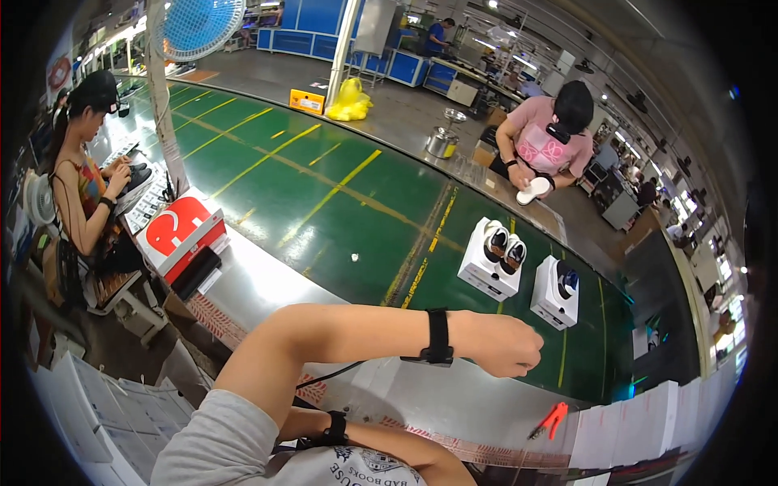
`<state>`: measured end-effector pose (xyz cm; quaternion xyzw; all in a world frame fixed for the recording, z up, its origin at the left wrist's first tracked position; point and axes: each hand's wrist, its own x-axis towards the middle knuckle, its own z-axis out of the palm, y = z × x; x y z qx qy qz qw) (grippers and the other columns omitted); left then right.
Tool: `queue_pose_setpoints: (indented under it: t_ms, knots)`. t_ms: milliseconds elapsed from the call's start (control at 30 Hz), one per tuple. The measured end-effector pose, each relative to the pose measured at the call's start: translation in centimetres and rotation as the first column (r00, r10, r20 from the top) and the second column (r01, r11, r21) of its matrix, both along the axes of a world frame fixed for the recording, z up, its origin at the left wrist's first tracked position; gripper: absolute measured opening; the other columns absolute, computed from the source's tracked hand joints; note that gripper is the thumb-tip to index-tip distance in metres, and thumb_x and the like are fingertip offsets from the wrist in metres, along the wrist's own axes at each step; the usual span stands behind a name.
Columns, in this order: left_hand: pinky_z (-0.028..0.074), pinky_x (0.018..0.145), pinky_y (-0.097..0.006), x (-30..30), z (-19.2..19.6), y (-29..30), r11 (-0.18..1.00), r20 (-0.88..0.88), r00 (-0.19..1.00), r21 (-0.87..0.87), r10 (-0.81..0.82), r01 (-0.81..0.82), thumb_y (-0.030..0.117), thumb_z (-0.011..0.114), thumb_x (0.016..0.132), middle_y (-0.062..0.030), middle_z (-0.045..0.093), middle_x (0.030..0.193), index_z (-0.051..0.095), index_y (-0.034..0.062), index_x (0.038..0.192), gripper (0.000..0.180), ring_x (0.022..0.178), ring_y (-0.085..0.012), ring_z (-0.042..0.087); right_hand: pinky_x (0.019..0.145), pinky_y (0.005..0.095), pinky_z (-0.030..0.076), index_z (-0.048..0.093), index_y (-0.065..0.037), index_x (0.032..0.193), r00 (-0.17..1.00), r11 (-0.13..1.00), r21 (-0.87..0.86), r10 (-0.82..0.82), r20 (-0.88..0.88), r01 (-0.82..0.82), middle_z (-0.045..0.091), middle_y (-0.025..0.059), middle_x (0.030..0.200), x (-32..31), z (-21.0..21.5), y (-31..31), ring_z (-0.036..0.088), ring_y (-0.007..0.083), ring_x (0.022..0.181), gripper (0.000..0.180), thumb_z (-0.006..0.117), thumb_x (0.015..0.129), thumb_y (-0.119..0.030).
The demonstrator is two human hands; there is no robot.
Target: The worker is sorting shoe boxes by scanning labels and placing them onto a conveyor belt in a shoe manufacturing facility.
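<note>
My left arm reaches across the view to the right, a black band round its wrist. At its end my left hand is closed in a fist above the near edge of the green conveyor belt; the inside of the fist is hidden. Beyond it, two white shoe boxes rest on the belt. The left box carries a pair of dark-and-white shoes, the right box a dark blue shoe. My right hand lies close to my body, partly behind my left arm, its fingers hidden.
A red-handled tool lies on the metal ledge. White boxes line the near right. At left, a red-and-white shoe box stands near a seated person handling a dark shoe. Across the belt, another person holds a white shoe.
</note>
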<state>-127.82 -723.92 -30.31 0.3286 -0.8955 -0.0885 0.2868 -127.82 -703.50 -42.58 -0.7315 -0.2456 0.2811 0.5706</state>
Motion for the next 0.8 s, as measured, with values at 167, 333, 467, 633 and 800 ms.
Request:
queue_pose_setpoints:
  t_ms: [167, 333, 467, 633, 800]
  knots:
    - [0.050, 0.078, -0.044, -0.5, 1.6, 1.7, 0.998, 0.008, 0.998, -0.016, -0.057, 0.057, 0.016, 0.055, 0.089, -0.0146, 0.058, 0.085, 0.066, -0.0002, 0.080, 0.022, 0.085, -0.0335, 0.061, 0.097, 0.0365, 0.045, 0.059, 0.005, 0.123, 0.969, 0.919, 0.348, -0.228, 0.093, 0.182, 0.063, 0.0175, 0.125, -0.1, -1.6, 0.9, 0.057, 0.0228, 0.110, 0.032, 0.058, 0.097, -0.014]
    - [0.050, 0.076, -0.045, -0.6, 1.2, 1.5, 0.999, -0.070, 0.996, 0.004, -0.051, 0.051, 0.016, 0.055, 0.088, -0.0160, 0.061, 0.084, 0.069, 0.0005, 0.082, 0.022, 0.084, -0.0351, 0.062, 0.096, 0.0354, 0.047, 0.060, -0.001, 0.124, 0.975, 0.942, 0.275, -0.217, 0.053, 0.194, 0.062, 0.0145, 0.125, 0.8, -4.5, 1.1, 0.058, 0.0213, 0.115, 0.035, 0.065, 0.094, -0.017]
    - [0.050, 0.075, -0.046, -0.6, 0.1, 0.9, 0.997, -0.053, 0.997, 0.038, -0.060, 0.062, 0.016, 0.056, 0.086, -0.0179, 0.063, 0.085, 0.072, 0.0013, 0.085, 0.022, 0.082, -0.0373, 0.063, 0.095, 0.0346, 0.048, 0.060, -0.001, 0.122, 0.959, 0.870, 0.408, -0.225, -0.172, 0.278, 0.063, 0.0137, 0.122, 0.6, -6.2, 0.4, 0.058, 0.0199, 0.113, 0.032, 0.064, 0.095, -0.017]
    - [0.051, 0.076, -0.044, -0.9, 0.3, 1.3, 0.994, -0.077, 0.994, 0.081, -0.073, 0.079, 0.016, 0.056, 0.088, -0.0159, 0.063, 0.087, 0.071, 0.0014, 0.086, 0.021, 0.084, -0.0352, 0.063, 0.093, 0.0335, 0.049, 0.061, -0.002, 0.120, 0.888, 0.743, 0.535, -0.174, -0.426, 0.402, 0.063, 0.0127, 0.118, 0.6, -7.9, -0.2, 0.058, 0.0182, 0.112, 0.028, 0.063, 0.096, -0.016]
    - [0.051, 0.076, -0.043, -0.8, 1.0, 1.3, 0.993, -0.074, 0.994, 0.086, -0.077, 0.083, 0.016, 0.058, 0.090, -0.0137, 0.062, 0.087, 0.070, 0.0017, 0.087, 0.018, 0.086, -0.0332, 0.062, 0.091, 0.0324, 0.049, 0.062, -0.002, 0.118, 0.770, 0.576, 0.605, -0.066, -0.635, 0.549, 0.064, 0.0117, 0.115, 0.8, -8.8, -0.2, 0.058, 0.0165, 0.110, 0.025, 0.062, 0.097, -0.016]
